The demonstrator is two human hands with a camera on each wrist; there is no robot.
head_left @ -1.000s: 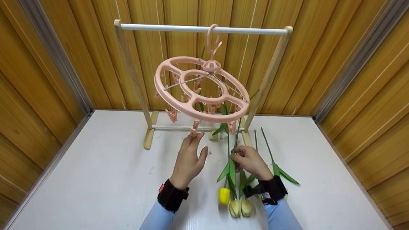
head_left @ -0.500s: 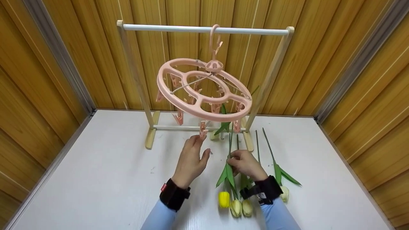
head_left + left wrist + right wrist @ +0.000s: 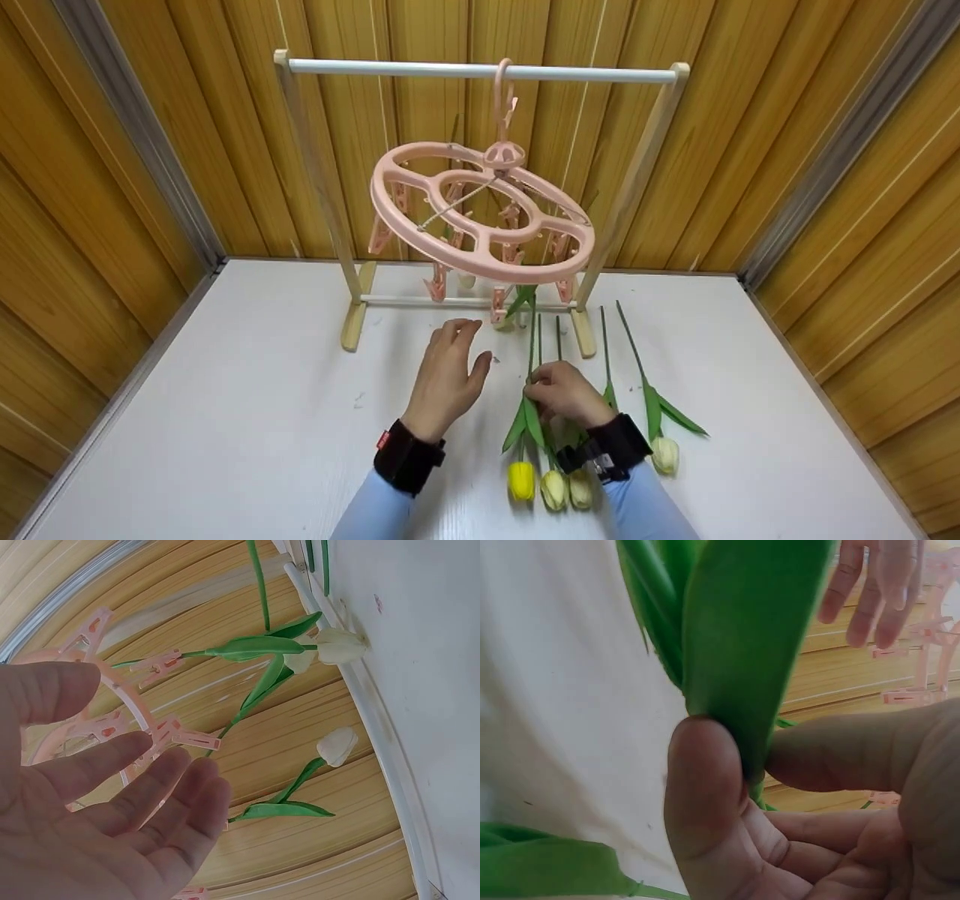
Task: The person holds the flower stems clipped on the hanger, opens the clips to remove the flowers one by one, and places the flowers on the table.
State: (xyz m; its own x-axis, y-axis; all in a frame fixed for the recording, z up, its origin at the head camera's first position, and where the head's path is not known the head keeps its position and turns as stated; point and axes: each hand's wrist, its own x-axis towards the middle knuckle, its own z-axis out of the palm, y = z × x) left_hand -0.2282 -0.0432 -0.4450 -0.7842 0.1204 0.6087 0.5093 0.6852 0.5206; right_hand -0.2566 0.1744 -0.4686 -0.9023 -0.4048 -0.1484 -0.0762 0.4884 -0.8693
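Observation:
My right hand (image 3: pixel 571 394) pinches the stem of a yellow tulip (image 3: pixel 521 481) between thumb and index finger, at the base of its green leaves (image 3: pixel 754 630). The bloom points toward me and the stem runs away toward the rack. My left hand (image 3: pixel 448 379) holds nothing; its fingers are loosely extended just below and left of a pink clip (image 3: pixel 498 306). That clip dangles from the front of a round pink clip hanger (image 3: pixel 480 259). In the left wrist view, white tulips (image 3: pixel 339 645) hang bloom-down from the hanger's clips.
The hanger hooks over the white rod (image 3: pixel 390 68) of a wooden-legged rack. Two cream tulips (image 3: pixel 554 490) lie beside the yellow one, partly under my right wrist. Another cream tulip (image 3: pixel 664 455) lies farther right on the white table (image 3: pixel 247 405). Wood-patterned walls (image 3: pixel 427 105) enclose the table.
The hanger has turned, and its front clip has swung right, away from my left fingertips. My right hand has drawn the yellow tulip slightly toward me and left.

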